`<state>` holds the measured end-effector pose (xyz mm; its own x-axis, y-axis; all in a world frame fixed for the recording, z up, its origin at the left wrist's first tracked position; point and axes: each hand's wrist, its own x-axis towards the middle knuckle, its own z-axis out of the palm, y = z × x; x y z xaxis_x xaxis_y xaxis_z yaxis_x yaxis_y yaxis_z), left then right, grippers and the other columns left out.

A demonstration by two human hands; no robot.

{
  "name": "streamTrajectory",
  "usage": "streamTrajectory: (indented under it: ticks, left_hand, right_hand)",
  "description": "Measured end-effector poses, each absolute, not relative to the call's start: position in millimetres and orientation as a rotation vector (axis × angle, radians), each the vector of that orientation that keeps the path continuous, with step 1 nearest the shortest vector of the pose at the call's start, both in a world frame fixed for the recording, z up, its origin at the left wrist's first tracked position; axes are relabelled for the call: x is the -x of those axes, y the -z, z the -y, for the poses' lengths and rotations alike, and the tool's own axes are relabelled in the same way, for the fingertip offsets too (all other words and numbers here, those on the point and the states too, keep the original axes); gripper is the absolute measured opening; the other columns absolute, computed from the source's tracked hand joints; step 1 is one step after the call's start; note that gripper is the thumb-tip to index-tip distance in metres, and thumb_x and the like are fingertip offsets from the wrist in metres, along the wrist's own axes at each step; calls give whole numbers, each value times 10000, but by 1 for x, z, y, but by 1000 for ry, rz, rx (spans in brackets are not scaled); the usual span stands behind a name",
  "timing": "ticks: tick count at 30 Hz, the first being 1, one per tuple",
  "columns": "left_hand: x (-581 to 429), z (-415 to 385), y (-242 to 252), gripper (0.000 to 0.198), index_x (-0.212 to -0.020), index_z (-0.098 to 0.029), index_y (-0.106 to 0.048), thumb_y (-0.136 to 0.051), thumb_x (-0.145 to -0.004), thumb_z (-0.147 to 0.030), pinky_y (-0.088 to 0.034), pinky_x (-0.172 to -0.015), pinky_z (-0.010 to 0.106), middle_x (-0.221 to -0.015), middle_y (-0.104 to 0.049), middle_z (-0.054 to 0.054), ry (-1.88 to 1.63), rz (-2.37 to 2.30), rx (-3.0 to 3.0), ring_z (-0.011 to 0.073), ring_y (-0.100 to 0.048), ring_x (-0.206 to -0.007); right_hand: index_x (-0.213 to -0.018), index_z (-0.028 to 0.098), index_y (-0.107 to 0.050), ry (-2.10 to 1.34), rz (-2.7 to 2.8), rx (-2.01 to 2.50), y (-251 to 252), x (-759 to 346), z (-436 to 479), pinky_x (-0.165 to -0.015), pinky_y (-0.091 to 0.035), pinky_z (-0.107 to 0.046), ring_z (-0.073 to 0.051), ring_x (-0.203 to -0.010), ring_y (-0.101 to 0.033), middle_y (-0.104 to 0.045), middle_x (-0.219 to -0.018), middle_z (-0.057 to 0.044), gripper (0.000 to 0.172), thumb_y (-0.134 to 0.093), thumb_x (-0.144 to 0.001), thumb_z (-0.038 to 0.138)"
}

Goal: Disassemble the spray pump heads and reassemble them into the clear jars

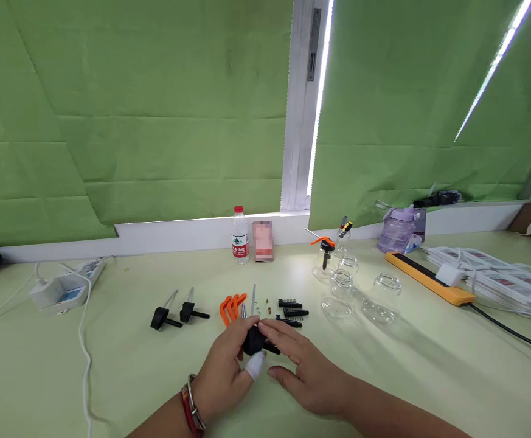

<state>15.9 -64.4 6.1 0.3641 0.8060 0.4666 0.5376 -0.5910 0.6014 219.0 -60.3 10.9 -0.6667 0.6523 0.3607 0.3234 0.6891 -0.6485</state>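
- L hand (226,365): pinching the blk knob (253,342) btwn fingers & thumb. Thumb has a white wrap (255,364) on it.
- R hand (301,365): fingers out flat & side by side, tips up by the top of the knob; thumb spread away from it. Can't tell if the R tips press or just rest.
- Where the knob is: front & mid of the table (132,365), right at the L fingertips, btwn both hands. L is the nearer one, as it has the grip.
- Which way it lies: its short blk arm (272,347) sticks out to the R, under the R fingers. A thin metal rod (253,298) points straight away from the person; fingers hide where rod & knob meet.
- Just past the hands: orange handles (232,307) a bit L, tiny bits (267,309) mid, blk spring pcs (291,312) a bit R.
- Well off L: 2 more blk knobs w/ rods (160,317). Off R: glass jars (382,298).
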Motion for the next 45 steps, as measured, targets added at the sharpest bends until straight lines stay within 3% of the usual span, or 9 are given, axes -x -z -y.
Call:
streamTrajectory:
  ticks: [3, 8, 14, 20, 28, 32, 37, 41, 45]
  left_hand:
    - [0, 46, -7, 447, -1311, -210, -392, -423, -869, -267, -440, -893, 391, -1225, -536, 119, -1179, -1442, -2390, 246, -510, -1105]
    - [31, 15, -8, 428, -1272, -133, -450, -352, -889, -297, -310, -945, 493, -1097, -606, 142, -1034, -2152, -2392, 286, -500, -1049]
    - [47, 4, 0, 414, -1203, -88, -490, -298, -889, -276, -114, -1022, 559, -1080, -627, 162, -710, -2482, -2260, 308, -440, -1151]
    - [51, 5, 2, 312, -1023, -168, -572, -313, -862, -233, -104, -997, 598, -930, -661, 115, -469, -2479, -2207, 302, -504, -1059]
    - [54, 3, 7, 350, -1098, -167, -572, -366, -818, -202, -116, -983, 628, -1040, -623, 128, -500, -2581, -2181, 302, -504, -1024]
    - [49, 6, 5, 413, -1211, -146, -514, -350, -838, -212, -121, -993, 630, -1162, -567, 157, -621, -2597, -2243, 314, -451, -1115]
    - [38, 10, 0, 379, -1163, -133, -552, -326, -874, -230, -86, -1034, 602, -1248, -526, 158, -765, -2526, -2425, 305, -379, -1216]
    - [35, 11, 1, 352, -1121, -137, -577, -343, -874, -221, -83, -1043, 596, -1233, -548, 146, -811, -2462, -2476, 301, -405, -1203]
    - [32, 11, 2, 345, -1112, -142, -581, -339, -873, -199, -82, -1047, 590, -1230, -556, 141, -822, -2431, -2469, 301, -411, -1205]
  right_hand:
    - [-1421, 257, -262, -643, 2293, 811, -8, -223, 55, -1097, -282, -403, -212, -1349, -266, -274, -1476, -65, 637, -501, -833, 202]
    - [-1318, 232, -415, -219, 2047, 1035, -12, -245, 29, -1036, -370, -391, -214, -1293, -355, -354, -1421, -88, 461, -450, -858, 220]
    - [-1124, 188, -594, 471, 1927, 1338, -20, -287, -12, -1057, -222, -507, -302, -1295, -318, -463, -1353, -100, 313, -469, -837, 191]
    - [-908, 203, -669, 615, 1964, 1574, -12, -310, -30, -1049, -179, -472, -261, -1169, -469, -624, -1164, -60, 214, -492, -806, 141]
    - [-848, 194, -651, 796, 2013, 1658, -17, -313, -36, -1059, -98, -486, -277, -1187, -422, -596, -1170, -79, 233, -458, -780, 81]
    - [-1023, 155, -598, 775, 2063, 1709, -43, -299, -62, -1048, -154, -440, -293, -1235, -340, -457, -1314, -140, 248, -480, -806, 160]
    - [-1286, 139, -394, 485, 1986, 2078, -75, -293, -120, -951, -304, -385, -316, -1274, -291, -241, -1431, -194, 500, -505, -798, 153]
    - [-1271, 129, -396, 314, 1900, 2273, -78, -296, -151, -856, -370, -431, -361, -1163, -432, -421, -1260, -232, 556, -555, -739, 98]
    - [-1102, 147, -507, 165, 1904, 2351, -73, -298, -158, -773, -410, -401, -282, -928, -585, -565, -979, -145, 396, -580, -717, 95]
